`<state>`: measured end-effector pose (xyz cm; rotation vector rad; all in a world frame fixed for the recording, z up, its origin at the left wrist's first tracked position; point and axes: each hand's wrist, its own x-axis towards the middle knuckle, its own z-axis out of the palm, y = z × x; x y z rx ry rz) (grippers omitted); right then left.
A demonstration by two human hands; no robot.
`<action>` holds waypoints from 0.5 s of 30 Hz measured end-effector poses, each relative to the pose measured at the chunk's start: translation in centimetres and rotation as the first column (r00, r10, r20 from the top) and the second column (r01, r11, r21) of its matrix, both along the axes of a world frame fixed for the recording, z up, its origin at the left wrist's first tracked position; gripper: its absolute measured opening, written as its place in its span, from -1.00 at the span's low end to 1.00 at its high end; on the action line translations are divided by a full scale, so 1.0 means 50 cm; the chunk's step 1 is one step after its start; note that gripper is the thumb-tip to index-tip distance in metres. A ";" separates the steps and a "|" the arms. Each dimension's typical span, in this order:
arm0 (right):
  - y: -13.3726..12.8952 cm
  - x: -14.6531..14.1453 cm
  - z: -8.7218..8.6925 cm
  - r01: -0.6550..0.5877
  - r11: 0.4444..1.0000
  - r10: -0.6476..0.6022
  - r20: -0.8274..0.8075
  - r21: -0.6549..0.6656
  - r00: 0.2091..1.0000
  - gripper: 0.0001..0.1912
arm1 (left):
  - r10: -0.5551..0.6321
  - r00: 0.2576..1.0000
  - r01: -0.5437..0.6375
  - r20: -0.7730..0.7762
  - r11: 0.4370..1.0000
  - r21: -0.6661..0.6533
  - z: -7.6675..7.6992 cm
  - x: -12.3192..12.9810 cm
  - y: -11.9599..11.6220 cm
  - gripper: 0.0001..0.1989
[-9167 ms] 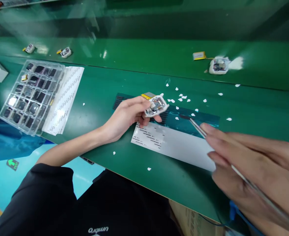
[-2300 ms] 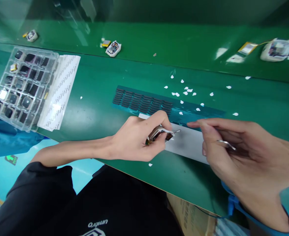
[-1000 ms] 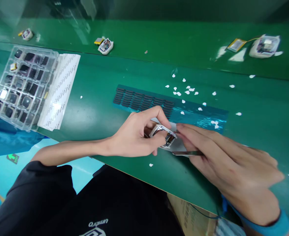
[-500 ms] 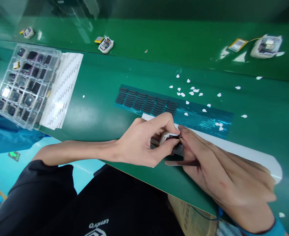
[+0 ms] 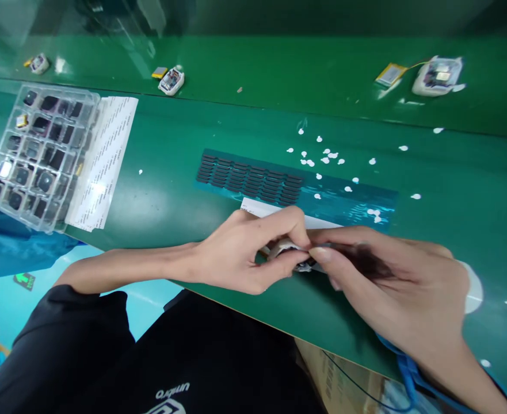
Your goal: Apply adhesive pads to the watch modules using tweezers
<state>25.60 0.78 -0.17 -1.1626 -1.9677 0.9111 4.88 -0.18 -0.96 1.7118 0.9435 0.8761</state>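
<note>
My left hand (image 5: 253, 250) is closed, thumb and forefinger gripping a small white device housing (image 5: 284, 247) with dark electronics (image 5: 307, 265) showing at its lower edge. Against the housing's right side, my right hand (image 5: 391, 276) pinches with thumb and forefinger, its tips meeting those of my left hand. A dark, blurred shape (image 5: 365, 256) shows between the right thumb and fingers; what it is I cannot tell. Under both hands lies a white strip (image 5: 253, 207), partly covered. Just beyond is a blue film sheet (image 5: 343, 201) carrying rows of small black pads (image 5: 248, 178).
Small white tabs (image 5: 326, 160) are scattered on the green table (image 5: 171, 172). At the left stand a clear compartment box (image 5: 37, 155) of parts and a printed white sheet (image 5: 106, 161). Along the back sit open white housings (image 5: 438, 76) with batteries (image 5: 390, 75) attached.
My right hand has turned over, bringing its thumb to the housing. The flat grey strip seen under it before no longer shows. My left hand keeps its grip; the view has shifted slightly.
</note>
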 end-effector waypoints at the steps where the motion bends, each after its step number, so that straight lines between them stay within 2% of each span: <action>1: 0.003 -0.001 0.003 0.000 1.000 -0.001 -0.019 -0.027 1.000 -0.95 | -0.034 0.999 0.034 -0.017 0.999 0.005 0.002 -0.001 0.001 -0.95; 5: 0.011 -0.002 0.006 -0.004 0.999 0.003 -0.036 -0.041 0.999 -0.91 | -0.056 0.997 0.058 -0.049 0.997 0.057 0.007 -0.007 0.005 -0.94; 7: 0.011 -0.003 0.003 -0.019 0.996 0.014 -0.059 -0.091 0.998 -0.90 | -0.053 0.995 0.061 -0.089 0.994 0.092 0.009 -0.014 0.007 -0.94; 10: 0.004 -0.006 -0.005 -0.012 0.976 -0.019 -0.143 -0.215 0.990 -0.85 | -0.132 0.967 0.164 -0.218 0.977 0.134 0.012 -0.029 0.012 -0.83; 11: -0.001 -0.007 -0.007 0.004 0.976 -0.042 -0.166 -0.219 0.985 -0.84 | -0.161 0.954 0.202 -0.253 0.969 0.142 0.013 -0.034 0.014 -0.79; 13: -0.011 -0.007 -0.008 0.062 0.989 -0.083 -0.153 -0.136 0.985 -0.84 | -0.188 0.945 0.232 -0.268 0.962 0.144 0.016 -0.040 0.017 -0.75; 15: -0.019 -0.003 -0.003 0.086 0.996 -0.087 -0.079 -0.016 0.993 -0.89 | -0.178 0.964 0.203 -0.200 0.972 0.117 0.023 -0.042 0.019 -0.77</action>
